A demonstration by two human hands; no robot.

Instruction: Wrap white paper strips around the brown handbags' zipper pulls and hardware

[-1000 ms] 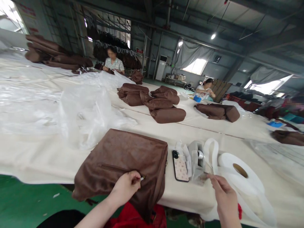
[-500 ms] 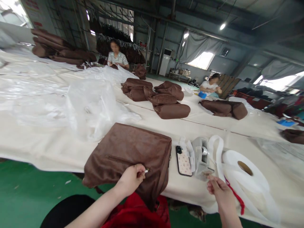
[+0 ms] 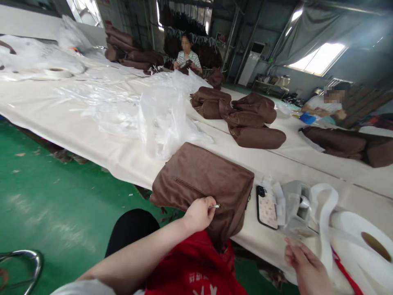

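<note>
Left hand (image 3: 199,213) pinching white tab (image 3: 215,206) at zip end of brown bag (image 3: 211,164). Bag at 12 o'clock from red apron (image 3: 193,266), drooping over table (image 3: 101,149) edge. Right hand (image 3: 307,262) at bag's 4 o'clock, fingertips together; can't tell if holding anything. Best pinch lightly, bag steady. Phone (image 3: 267,209) and dispenser (image 3: 296,200), 3 o'clock, likely crowd right hand; roll (image 3: 348,223), 4; plastic (image 3: 162,127), 11; more bags (image 3: 258,137), 1.

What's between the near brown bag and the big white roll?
In the head view, going from the brown bag to the white roll: a phone, white scraps, a grey container, then a loop of white strip.
</note>
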